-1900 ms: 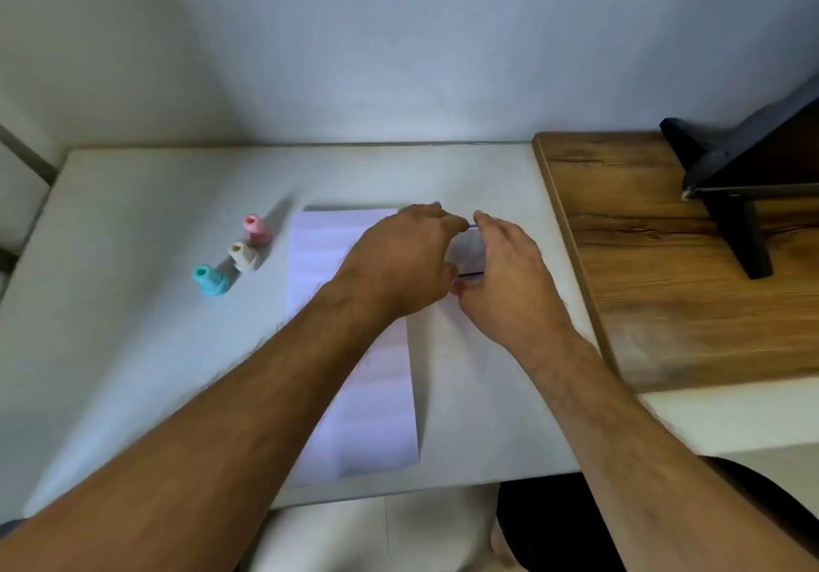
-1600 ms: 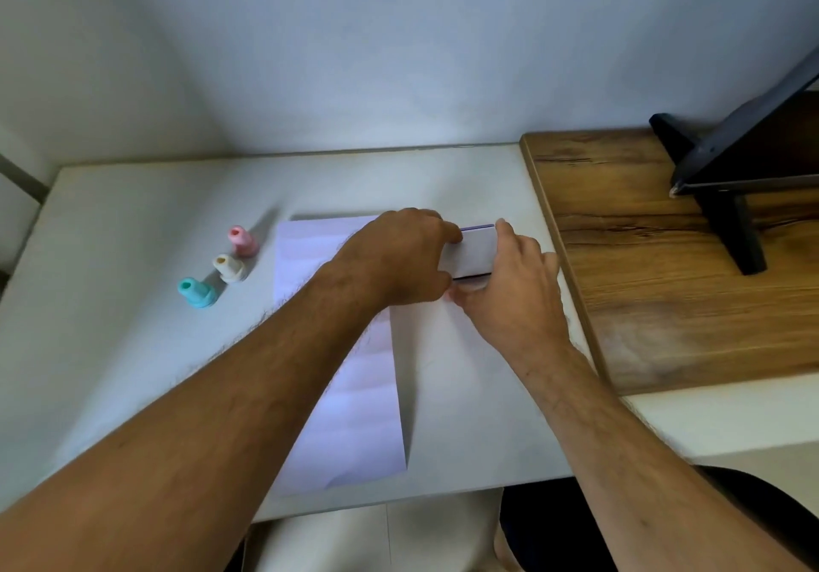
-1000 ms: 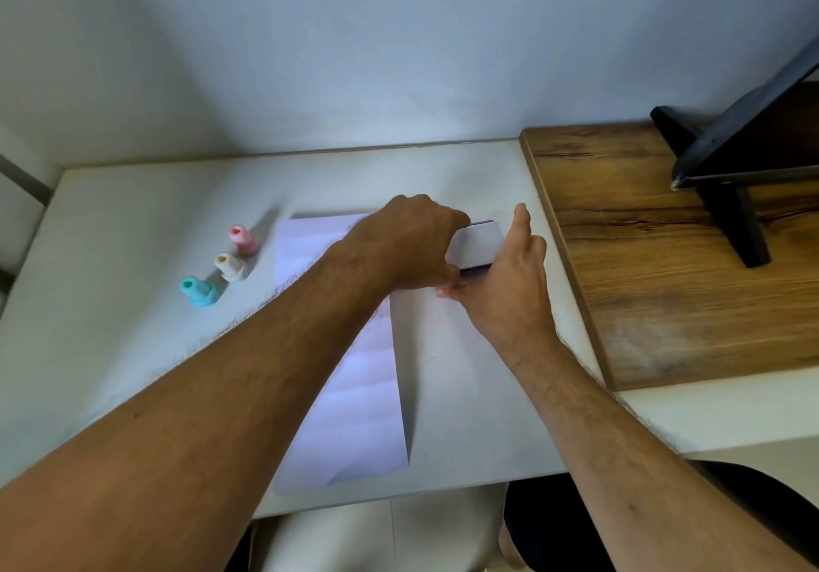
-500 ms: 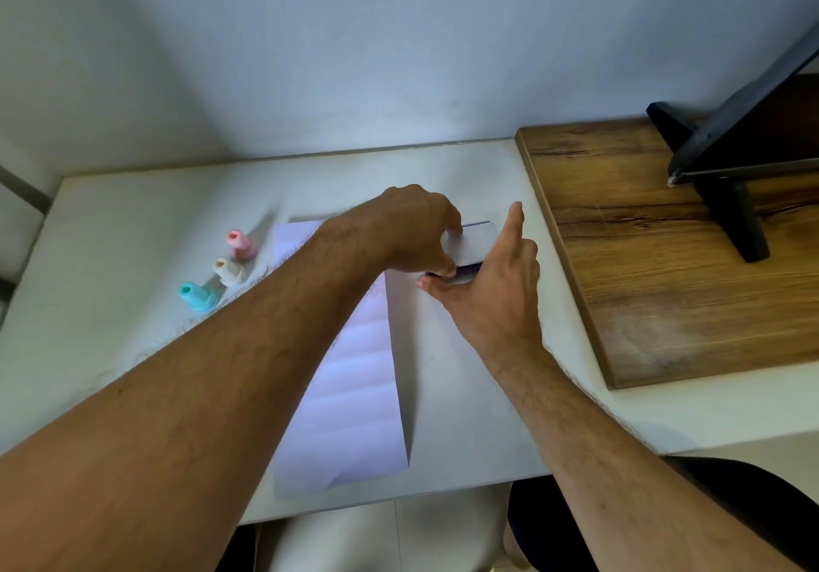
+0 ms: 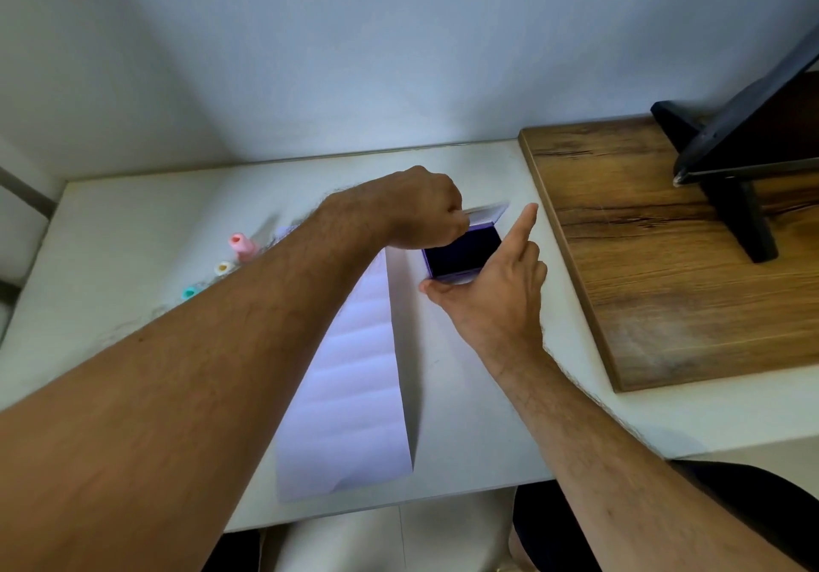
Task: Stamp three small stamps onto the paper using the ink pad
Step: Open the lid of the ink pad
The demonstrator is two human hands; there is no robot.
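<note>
The ink pad (image 5: 461, 250) lies on the white table, its dark purple pad showing. My left hand (image 5: 421, 210) pinches the pad's clear lid (image 5: 485, 211) and holds it swung up at the back. My right hand (image 5: 496, 292) grips the case by its near and right edges, forefinger pointing up. A white sheet of paper (image 5: 354, 372) lies lengthwise left of the pad, partly under my left forearm. Three small stamps stand left of the paper: pink (image 5: 241, 245), cream (image 5: 224, 268) and teal (image 5: 191, 292), the teal one half hidden by my arm.
A wooden board (image 5: 642, 261) lies on the table at the right, with a black stand holding a dark tablet (image 5: 744, 150) on it. A wall runs along the table's back edge. The near table edge is just below the paper.
The ink pad's lid has gone from shut to lifted open by my left hand, baring the dark pad. My right hand still holds the case.
</note>
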